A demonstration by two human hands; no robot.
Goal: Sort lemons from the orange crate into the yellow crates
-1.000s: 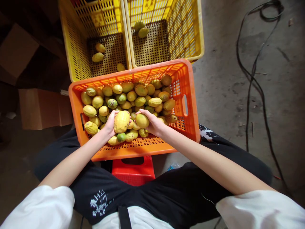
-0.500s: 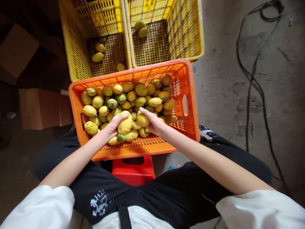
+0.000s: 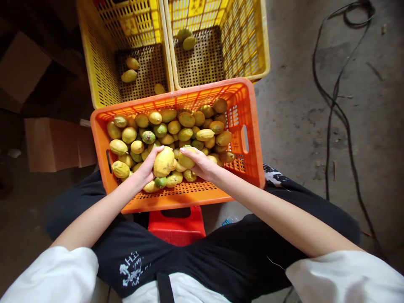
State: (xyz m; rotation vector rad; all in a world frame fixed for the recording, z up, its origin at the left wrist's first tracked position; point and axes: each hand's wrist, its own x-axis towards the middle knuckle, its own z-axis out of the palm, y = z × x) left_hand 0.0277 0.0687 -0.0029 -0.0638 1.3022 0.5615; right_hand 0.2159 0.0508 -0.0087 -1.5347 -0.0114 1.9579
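My left hand [image 3: 150, 166] grips a large yellow lemon [image 3: 164, 161], its thumb lying along the top. Close by on the right, my right hand [image 3: 202, 163] is closed on a second, greener-yellow lemon [image 3: 187, 158], partly covered by the thumb. Both hands are over an orange plastic crate [image 3: 176, 203], with a small gap between the two lemons. Inside the crate lie several more lemons [image 3: 205, 134], mostly yellow and some green. The undersides of both held lemons and most of the fingers are hidden.
Two yellow crates, a left one [image 3: 104, 75] and a right one [image 3: 244, 46], stand beyond the orange crate with a few lemons in each. A red stool [image 3: 176, 231] is between my legs. Cardboard boxes [image 3: 57, 143] are at left; a black cable [image 3: 342, 113] lies on the floor at right.
Both hands have turned the lemons slightly. The left thumb has shifted back along its lemon, and the right hand with its lemon has moved a little to the left.
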